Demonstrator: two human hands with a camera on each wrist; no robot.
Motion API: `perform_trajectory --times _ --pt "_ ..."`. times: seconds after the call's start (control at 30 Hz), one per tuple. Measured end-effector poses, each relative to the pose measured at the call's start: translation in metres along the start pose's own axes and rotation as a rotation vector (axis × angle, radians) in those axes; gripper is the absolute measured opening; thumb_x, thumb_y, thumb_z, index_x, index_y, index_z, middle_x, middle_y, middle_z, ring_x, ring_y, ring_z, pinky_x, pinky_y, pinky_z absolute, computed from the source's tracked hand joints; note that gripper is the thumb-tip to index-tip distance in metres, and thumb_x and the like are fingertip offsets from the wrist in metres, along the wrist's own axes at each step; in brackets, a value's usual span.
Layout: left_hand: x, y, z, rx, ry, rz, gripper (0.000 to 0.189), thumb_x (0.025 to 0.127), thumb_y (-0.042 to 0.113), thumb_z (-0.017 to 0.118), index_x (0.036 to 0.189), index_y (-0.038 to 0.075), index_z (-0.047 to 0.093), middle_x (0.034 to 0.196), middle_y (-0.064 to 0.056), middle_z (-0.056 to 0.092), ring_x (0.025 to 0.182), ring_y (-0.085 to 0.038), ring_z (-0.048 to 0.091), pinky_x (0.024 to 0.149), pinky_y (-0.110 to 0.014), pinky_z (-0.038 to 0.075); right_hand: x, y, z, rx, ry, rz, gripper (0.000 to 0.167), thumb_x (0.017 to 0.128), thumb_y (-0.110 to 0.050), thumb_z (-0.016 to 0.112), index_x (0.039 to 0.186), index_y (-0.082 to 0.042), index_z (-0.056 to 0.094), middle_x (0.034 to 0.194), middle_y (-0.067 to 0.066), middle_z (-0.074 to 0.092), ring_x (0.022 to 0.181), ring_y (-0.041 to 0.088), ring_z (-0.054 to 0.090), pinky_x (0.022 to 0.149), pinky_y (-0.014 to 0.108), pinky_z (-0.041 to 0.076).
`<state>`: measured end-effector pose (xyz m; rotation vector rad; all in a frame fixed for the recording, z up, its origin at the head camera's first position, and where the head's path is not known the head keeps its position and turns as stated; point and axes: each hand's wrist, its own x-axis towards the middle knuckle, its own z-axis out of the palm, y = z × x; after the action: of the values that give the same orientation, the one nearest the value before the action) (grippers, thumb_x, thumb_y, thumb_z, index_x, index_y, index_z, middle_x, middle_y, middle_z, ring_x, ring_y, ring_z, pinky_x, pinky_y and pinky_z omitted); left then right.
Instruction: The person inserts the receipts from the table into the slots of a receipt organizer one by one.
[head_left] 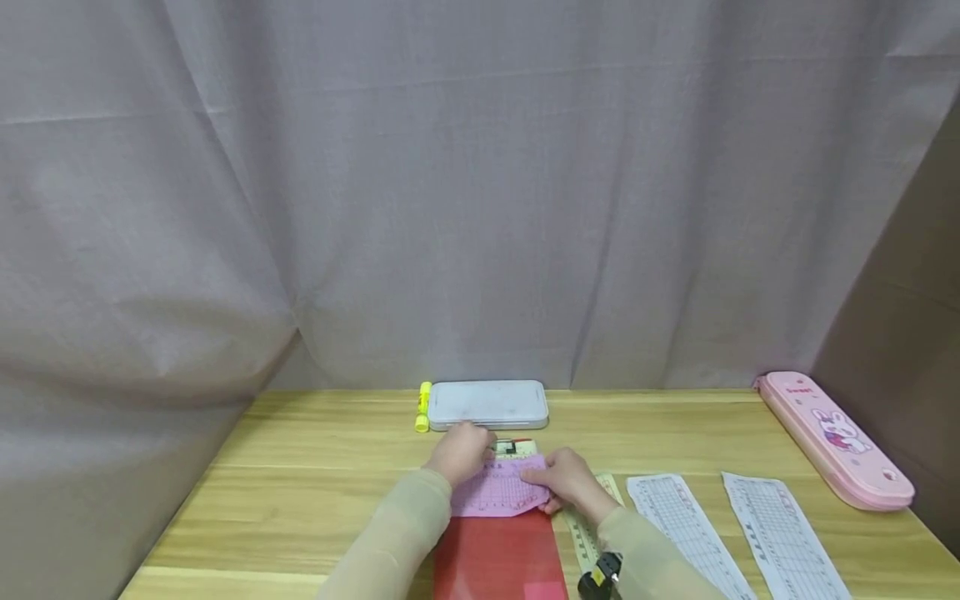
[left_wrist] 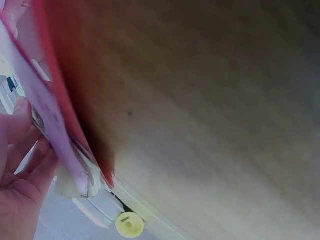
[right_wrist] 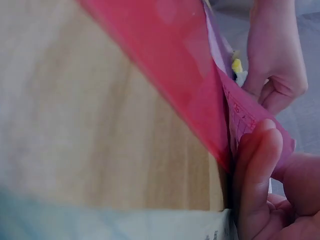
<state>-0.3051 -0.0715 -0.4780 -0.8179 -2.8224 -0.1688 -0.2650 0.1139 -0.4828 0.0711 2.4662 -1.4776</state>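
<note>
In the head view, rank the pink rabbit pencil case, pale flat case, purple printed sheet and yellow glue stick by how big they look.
1. Pink rabbit pencil case
2. Pale flat case and purple printed sheet: too close to rank, the sheet being partly covered
3. Yellow glue stick

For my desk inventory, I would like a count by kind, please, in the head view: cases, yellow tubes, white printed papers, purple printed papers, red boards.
Cases: 2
Yellow tubes: 1
White printed papers: 2
Purple printed papers: 1 plainly visible
Red boards: 1
Total: 7
</note>
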Motion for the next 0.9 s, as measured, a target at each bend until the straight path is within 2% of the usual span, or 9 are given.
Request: perform_trajectory --times 0.17,0.37,0.67,0.9 --pt "0.001 0.000 0.000 0.004 0.000 -0.010 0.006 0.084 0.011 0.070 0.081 0.015 0.073 0.076 0.002 0.070 0.075 -0.015 0.067 0.071 -0.028 0.055 0.005 -0.003 0.001 -0.037 -0.012 -0.017 0.022 0.085 -0.014 0.069 0.075 0.001 0.058 0.053 0.008 0.058 0.033 0.008 0.049 0.036 0.021 0.047" --pt "0.000 -0.002 0.001 -0.014 0.011 0.001 0.005 0.082 0.012 0.072 0.083 0.016 0.074 0.079 0.002 0.071 0.077 -0.016 0.068 0.073 -0.029 0.055 0.009 -0.008 0.002 -0.107 -0.013 0.002 0.029 0.086 -0.018 0.069 0.067 -0.002 0.056 0.045 0.003 0.051 0.031 0.007 0.047 0.033 0.021 0.045" --pt "0.002 -0.001 -0.002 -0.041 -0.037 -0.032 0.008 0.085 0.013 0.070 0.090 0.015 0.075 0.085 0.002 0.073 0.083 -0.016 0.068 0.078 -0.029 0.055 0.009 -0.008 0.000 -0.131 -0.027 0.019 0.030 0.085 -0.021 0.070 0.066 -0.003 0.056 0.046 0.003 0.050 0.032 0.007 0.048 0.034 0.021 0.045" --pt "0.003 -0.002 -0.008 -0.118 -0.076 -0.064 0.013 0.087 0.013 0.067 0.097 0.012 0.076 0.092 -0.001 0.073 0.090 -0.019 0.069 0.082 -0.031 0.054 0.009 -0.012 0.000 -0.127 -0.054 0.064 0.028 0.084 -0.021 0.072 0.070 -0.002 0.056 0.049 0.003 0.052 0.033 0.008 0.049 0.035 0.019 0.045"
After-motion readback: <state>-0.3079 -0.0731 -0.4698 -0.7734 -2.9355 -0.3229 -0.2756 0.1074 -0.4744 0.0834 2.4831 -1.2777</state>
